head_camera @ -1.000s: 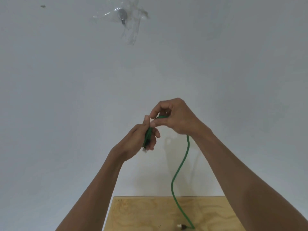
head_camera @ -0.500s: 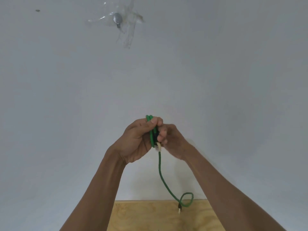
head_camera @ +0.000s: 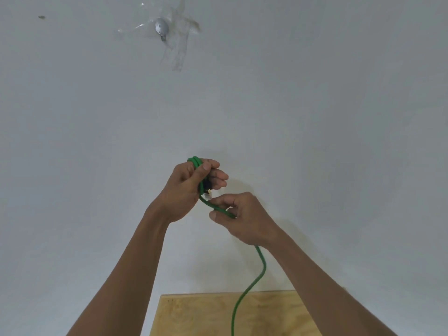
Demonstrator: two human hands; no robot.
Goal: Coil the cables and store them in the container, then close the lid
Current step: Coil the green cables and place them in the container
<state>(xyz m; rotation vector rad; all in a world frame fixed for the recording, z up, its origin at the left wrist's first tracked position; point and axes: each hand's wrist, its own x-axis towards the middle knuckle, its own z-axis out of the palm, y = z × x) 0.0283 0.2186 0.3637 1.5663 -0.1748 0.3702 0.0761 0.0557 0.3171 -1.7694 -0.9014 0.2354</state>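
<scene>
Coiling stage, viewed against a plain white wall. At left, the person's left hand is raised and closed around a few turns of the thin green round-jacketed cable; the loops rise above the knuckles beside the thumb, and a small clear plug with a dark collar hangs just below the curled fingers. To its right and slightly lower, the right hand is partly curled, thumb and forefinger pinching the cable's running length just beside the bundle, so a short green span bridges the two hands. From under the right wrist the uncoiled remainder hangs down in a loose bend and crosses over the pale plywood desk at the bottom edge; its far end lies out of view.

Progress, as judged from this view: only the first loops of one cable are formed, and a fair length still hangs free to be wound on. No container or lid is visible, nor any other cable, so storing and closing appear not yet begun.
</scene>
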